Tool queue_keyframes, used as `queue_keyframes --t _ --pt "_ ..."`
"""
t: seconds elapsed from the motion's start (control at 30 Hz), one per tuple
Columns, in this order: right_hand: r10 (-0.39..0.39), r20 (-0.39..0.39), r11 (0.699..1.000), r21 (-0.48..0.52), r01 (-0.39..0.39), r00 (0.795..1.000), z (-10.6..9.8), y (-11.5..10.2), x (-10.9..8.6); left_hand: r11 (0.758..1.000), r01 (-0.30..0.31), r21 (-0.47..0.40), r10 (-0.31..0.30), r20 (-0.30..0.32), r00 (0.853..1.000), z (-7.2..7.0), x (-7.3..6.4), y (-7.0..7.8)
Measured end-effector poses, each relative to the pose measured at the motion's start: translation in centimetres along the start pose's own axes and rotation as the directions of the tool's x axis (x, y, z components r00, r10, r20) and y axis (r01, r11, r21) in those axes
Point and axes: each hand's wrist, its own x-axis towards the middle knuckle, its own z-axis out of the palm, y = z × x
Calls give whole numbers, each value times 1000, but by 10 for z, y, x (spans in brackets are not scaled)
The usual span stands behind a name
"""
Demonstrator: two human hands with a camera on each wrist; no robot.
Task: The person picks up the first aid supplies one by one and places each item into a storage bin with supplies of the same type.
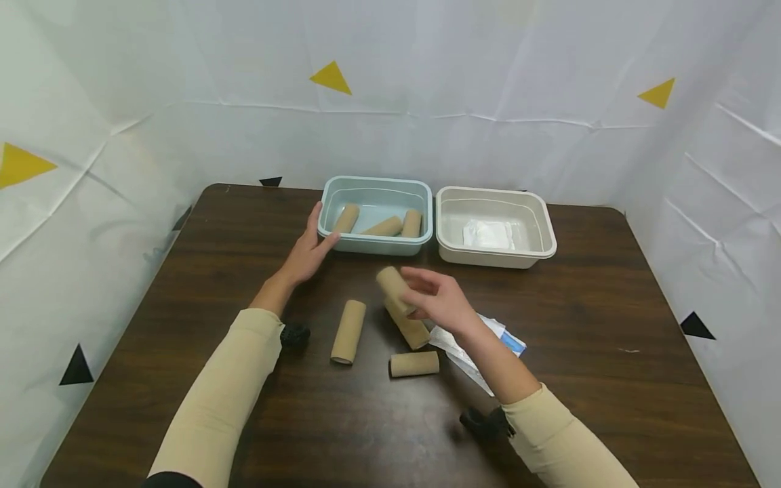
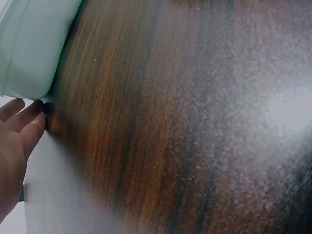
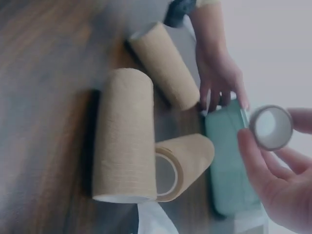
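Note:
Between thumb and fingers, my right hand point(image 1: 442, 298) holds a brown cardboard tube point(image 1: 393, 286) raised above the table; the right wrist view looks at its round open end. Below it lies another cardboard tube point(image 1: 413, 332), partly hidden. Two more lie nearby, an upright-lying tube point(image 1: 349, 332) to the left and a crosswise tube point(image 1: 415, 364) nearer me. My left hand point(image 1: 308, 254) touches the left front corner of a light blue bin point(image 1: 378, 245), its fingers extended along the side and thumb at the rim. Inside that bin are three cardboard tubes point(image 1: 384, 227).
Right beside the blue bin stands a beige bin point(image 1: 488, 259) holding a white, crumpled packet point(image 1: 488, 234). White plastic wrappers with a blue patch point(image 1: 511, 343) lie under my right forearm. The dark wooden table point(image 1: 610, 407) backs onto white sheeting point(image 1: 457, 149).

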Motion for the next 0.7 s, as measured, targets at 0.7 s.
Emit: queue_keyframes --t 0.7 --pt "198 -190 832 551 -63 962 -17 -32 83 1000 -3 12 3 -3 1000 -2 1 4"
